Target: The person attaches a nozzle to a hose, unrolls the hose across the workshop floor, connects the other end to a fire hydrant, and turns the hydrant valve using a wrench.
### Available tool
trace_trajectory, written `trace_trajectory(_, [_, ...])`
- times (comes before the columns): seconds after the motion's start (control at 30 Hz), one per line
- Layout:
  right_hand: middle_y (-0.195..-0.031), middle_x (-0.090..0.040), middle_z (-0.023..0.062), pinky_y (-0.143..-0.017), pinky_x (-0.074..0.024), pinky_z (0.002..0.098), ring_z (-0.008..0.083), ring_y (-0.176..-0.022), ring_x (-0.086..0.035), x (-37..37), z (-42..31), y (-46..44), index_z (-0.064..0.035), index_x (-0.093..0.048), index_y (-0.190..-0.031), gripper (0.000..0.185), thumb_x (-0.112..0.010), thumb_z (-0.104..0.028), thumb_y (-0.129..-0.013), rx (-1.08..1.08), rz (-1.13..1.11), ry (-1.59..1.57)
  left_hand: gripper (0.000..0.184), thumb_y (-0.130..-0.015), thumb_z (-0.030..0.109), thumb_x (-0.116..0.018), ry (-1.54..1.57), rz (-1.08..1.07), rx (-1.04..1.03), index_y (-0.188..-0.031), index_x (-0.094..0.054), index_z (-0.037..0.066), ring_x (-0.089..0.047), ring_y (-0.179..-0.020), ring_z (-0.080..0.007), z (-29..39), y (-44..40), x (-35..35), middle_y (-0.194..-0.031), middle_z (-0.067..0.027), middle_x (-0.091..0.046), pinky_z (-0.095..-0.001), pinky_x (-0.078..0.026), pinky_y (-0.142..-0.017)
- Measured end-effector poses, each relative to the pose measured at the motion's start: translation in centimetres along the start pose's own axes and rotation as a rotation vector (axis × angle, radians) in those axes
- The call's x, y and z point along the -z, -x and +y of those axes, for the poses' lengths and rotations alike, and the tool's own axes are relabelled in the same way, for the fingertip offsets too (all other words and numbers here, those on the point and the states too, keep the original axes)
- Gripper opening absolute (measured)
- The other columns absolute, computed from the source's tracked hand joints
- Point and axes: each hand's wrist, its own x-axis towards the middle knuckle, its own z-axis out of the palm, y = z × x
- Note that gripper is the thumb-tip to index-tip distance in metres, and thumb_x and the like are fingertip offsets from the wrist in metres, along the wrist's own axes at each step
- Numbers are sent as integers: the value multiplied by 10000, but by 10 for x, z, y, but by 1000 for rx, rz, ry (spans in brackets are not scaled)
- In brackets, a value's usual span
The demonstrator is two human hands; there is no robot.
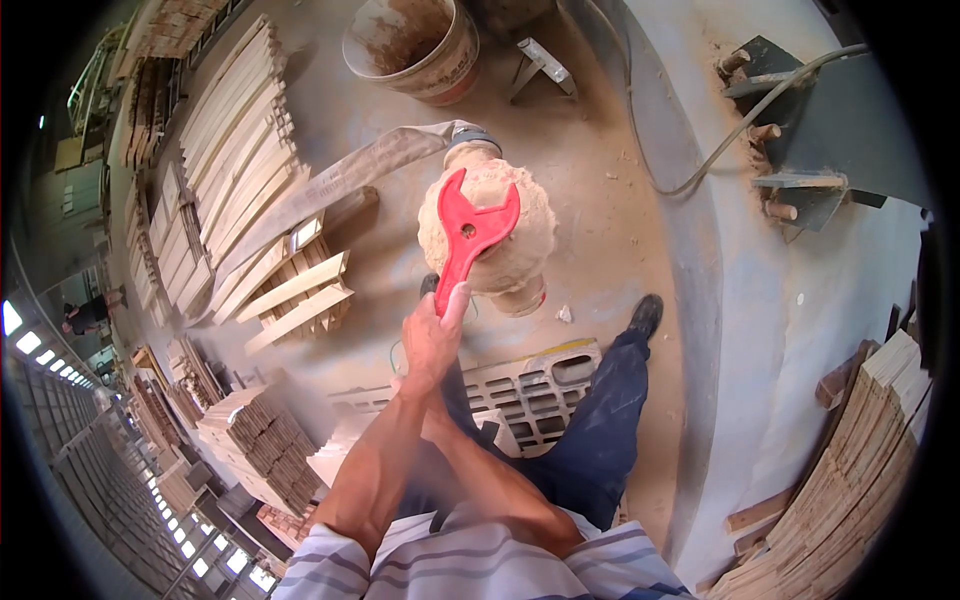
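Left hand (432, 338) wrapped round near end of wrench (476, 240). Right hand (397, 383) mostly hidden, can't tell fingers. Wrench red, open-ended.

Single head view: wide, near, facing steeply down past hands (432, 338) to floor (620, 210).

We cannot read the right hand (398, 383), mostly hidden behind the left forearm (375, 460). The left hand (431, 335) covers the lower handle of the red wrench (482, 228). The top edge crops the bucket (440, 82) (we lose part of its rim); the bottom, the striped shirt (470, 568).
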Motion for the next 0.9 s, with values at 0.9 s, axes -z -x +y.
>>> trace_trajectory(0.9, [-881,-440,-34,-662,-397,239,55,-796,-428,32,-4,15,-77,-498,-991,134,-564,-139,-892,-252,-81,1,608,-844,576,-523,99,41,54,-814,-602,-26,-589,-765,-426,5,10,-14,-763,-265,-608,-450,-443,-716])
